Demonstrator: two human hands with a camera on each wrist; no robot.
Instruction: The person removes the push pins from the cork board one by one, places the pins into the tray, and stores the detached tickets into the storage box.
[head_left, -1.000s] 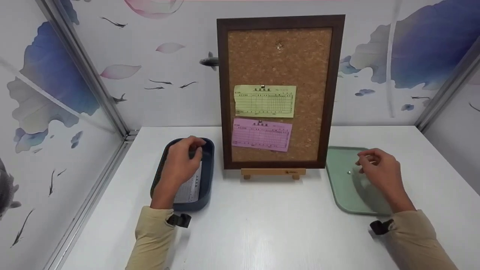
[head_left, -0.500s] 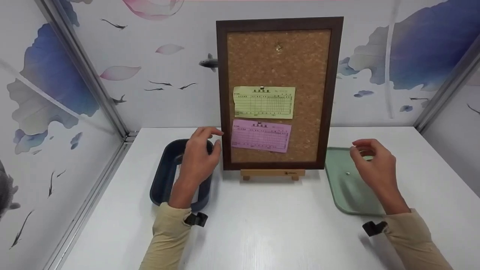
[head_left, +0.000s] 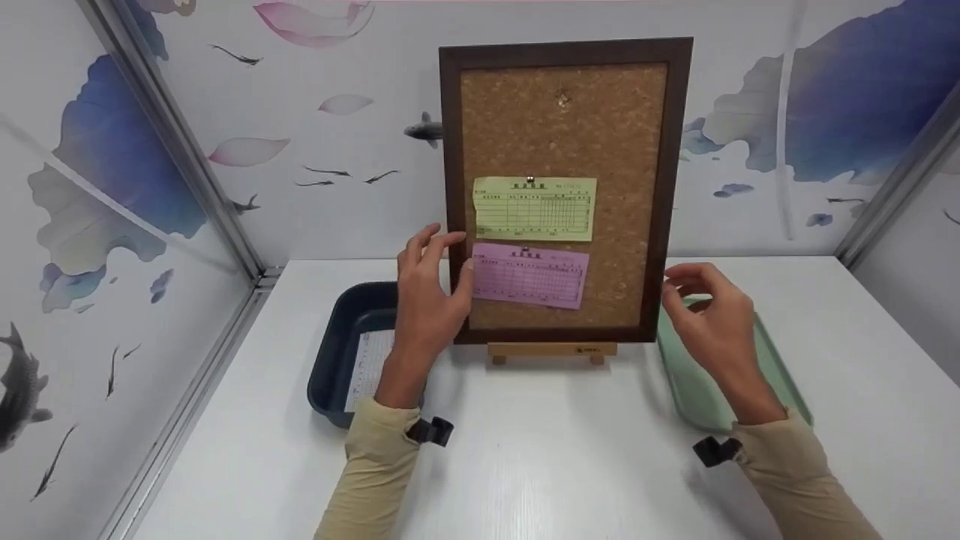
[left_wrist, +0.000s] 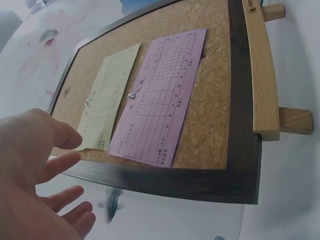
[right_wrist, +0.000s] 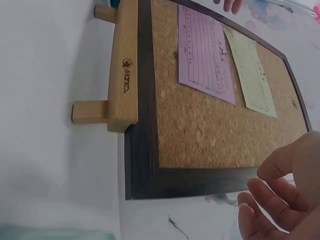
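A framed cork board (head_left: pixel 555 142) leans upright on a small wooden easel (head_left: pixel 551 349). Pinned to its lower left are a yellow-green form slip (head_left: pixel 535 210) and, below it, a purple form slip (head_left: pixel 531 276). My left hand (head_left: pixel 431 300) is by the frame's left edge, thumb and fingers spread, holding nothing. In the left wrist view a gap shows between thumb and fingers, beside the frame (left_wrist: pixel 150 182). By the frame's right edge is my right hand (head_left: pixel 712 319), fingers loosely bent and holding nothing. Whether either hand touches the frame, I cannot tell.
At the left stands a dark blue tray (head_left: pixel 321 382) with a white printed slip (head_left: pixel 367 367) in it. A flat green tray (head_left: pixel 690 394) lies at the right, partly under my right arm. A printed wall rises behind the white table (head_left: pixel 555 457).
My left hand has moved right and up, from over the blue tray to the board's left edge. My right hand has moved left from over the green tray to the right edge.
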